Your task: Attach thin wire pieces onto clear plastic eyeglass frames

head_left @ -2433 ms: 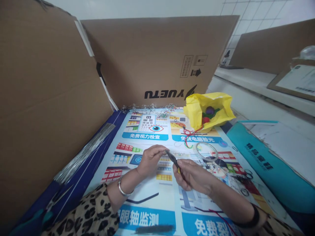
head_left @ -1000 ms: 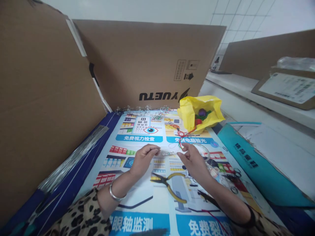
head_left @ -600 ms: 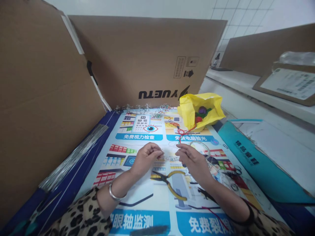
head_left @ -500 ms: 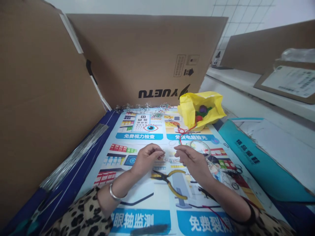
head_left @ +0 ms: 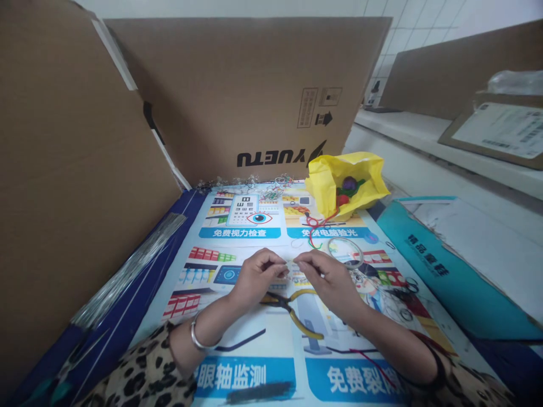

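Note:
My left hand (head_left: 259,278) is closed in a pinch over the printed sheet, thumb against the index finger. Facing it, my right hand (head_left: 328,278) pinches too, and the fingertips of both almost meet. Between them shows something thin, pale and partly see-through, too fine to name. Just below the hands lie pliers (head_left: 306,324) with yellow handles, their jaws pointing toward my left wrist. A clear ring-shaped coil (head_left: 358,254) rests beyond my right hand. Red cord (head_left: 313,223) trails from the yellow bag (head_left: 320,189) behind it.
Cardboard panels (head_left: 237,85) wall off the back and left. A bundle of silvery wires (head_left: 131,268) lies at left, with scissors (head_left: 63,373) nearer me. Small wire pieces (head_left: 271,192) line the back edge. Black-handled scissors (head_left: 409,288) and a teal box (head_left: 428,263) are at right.
My right hand has moved left and its fingertips have come close to my left hand's. The left hand stays nearly in place. The camera view has shifted slightly.

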Demonstrator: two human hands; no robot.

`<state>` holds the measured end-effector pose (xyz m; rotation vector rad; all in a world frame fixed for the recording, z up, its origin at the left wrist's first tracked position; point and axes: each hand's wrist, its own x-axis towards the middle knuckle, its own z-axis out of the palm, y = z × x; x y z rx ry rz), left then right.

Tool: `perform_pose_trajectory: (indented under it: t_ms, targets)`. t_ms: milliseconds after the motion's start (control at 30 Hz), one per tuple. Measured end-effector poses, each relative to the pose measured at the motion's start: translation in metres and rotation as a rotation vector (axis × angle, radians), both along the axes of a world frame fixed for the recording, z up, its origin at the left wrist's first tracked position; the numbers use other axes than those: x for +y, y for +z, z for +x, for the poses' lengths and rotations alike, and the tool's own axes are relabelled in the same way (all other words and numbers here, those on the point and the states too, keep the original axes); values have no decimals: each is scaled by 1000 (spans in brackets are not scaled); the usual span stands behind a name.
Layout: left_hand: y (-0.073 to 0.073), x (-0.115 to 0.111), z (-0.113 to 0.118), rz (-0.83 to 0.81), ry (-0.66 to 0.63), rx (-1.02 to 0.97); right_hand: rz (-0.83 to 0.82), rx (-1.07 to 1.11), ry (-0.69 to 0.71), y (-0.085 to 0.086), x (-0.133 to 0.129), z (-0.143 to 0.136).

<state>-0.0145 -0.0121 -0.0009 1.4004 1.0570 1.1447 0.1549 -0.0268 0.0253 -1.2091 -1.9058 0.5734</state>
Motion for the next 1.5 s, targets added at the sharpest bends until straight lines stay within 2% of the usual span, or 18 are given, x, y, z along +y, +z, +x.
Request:
perform_pose_trajectory:
  t_ms: [233, 433, 633, 800, 1067, 1333, 1500]
  targets:
    - [-2, 1, -1, -29, -33, -43, 38, -10, 3, -1, 0, 0]
    - [1, 1, -2, -115, -131, -107, 88, -65, -7, -1, 1, 1]
    - [2, 0, -1, -204, -176, -150, 160, -128, 1, -5, 1, 3]
    - [2, 0, -1, -213, -222, -180, 178, -157, 14, -8, 1, 1]
    - [0, 1, -2, -212, -218, -107, 99, -135, -45, -7, -3, 1]
    - [-1, 3, -1, -173, -217, -136, 60, -90, -62, -6, -3, 1]
    - [-2, 1, -1, -153, -201, -130, -76, -11, -35, -6, -3, 1]
